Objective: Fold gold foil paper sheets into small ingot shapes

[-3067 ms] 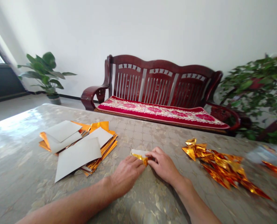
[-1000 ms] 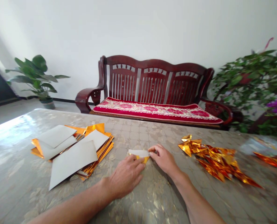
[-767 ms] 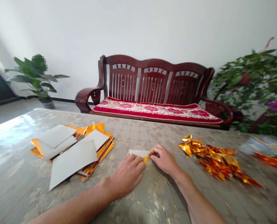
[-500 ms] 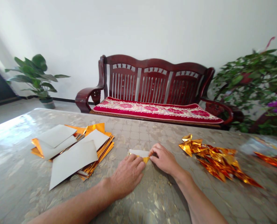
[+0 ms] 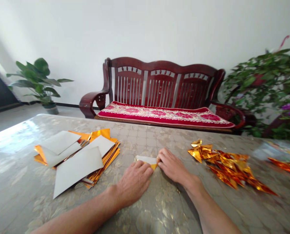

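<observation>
A small folded piece of gold foil paper (image 5: 146, 160), white side up with a gold edge, lies on the table (image 5: 18, 182) in front of me. My left hand (image 5: 134, 182) rests knuckles up, its fingertips pressed down on the near edge of the piece. My right hand (image 5: 171, 166) presses the right end of the piece with curled, closed fingers. Most of the paper is hidden under both hands.
A loose stack of gold and white sheets (image 5: 77, 156) lies to the left. A heap of folded gold shapes (image 5: 229, 168) lies to the right, more gold pieces (image 5: 287, 166) at the far right. Behind the table stand a wooden bench (image 5: 163, 94) and potted plants (image 5: 39, 79).
Both hands stay on the folded piece with only small finger shifts. The view has drifted slightly.
</observation>
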### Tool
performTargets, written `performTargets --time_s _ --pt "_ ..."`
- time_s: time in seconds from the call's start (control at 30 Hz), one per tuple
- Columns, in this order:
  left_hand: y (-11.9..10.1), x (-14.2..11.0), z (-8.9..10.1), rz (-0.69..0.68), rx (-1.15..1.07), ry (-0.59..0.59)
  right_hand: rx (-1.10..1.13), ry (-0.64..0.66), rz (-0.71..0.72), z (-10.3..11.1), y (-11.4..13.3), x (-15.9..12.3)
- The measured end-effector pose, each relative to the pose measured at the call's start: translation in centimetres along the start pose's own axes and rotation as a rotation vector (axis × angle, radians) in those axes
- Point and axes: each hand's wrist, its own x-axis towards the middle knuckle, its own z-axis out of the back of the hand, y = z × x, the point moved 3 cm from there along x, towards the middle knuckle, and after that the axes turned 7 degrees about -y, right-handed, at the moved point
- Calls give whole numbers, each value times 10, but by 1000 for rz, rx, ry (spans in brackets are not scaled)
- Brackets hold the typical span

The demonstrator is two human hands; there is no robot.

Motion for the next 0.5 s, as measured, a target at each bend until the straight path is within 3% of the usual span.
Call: performTargets --time_s 0.23,0.5 --pt "-2 -1 2 -31 -20 -13 107 -127 -172 -3 -13 -1" --pt "8 2 -2 -58 -64 -1 176 -151 -168 -10 -13 3"
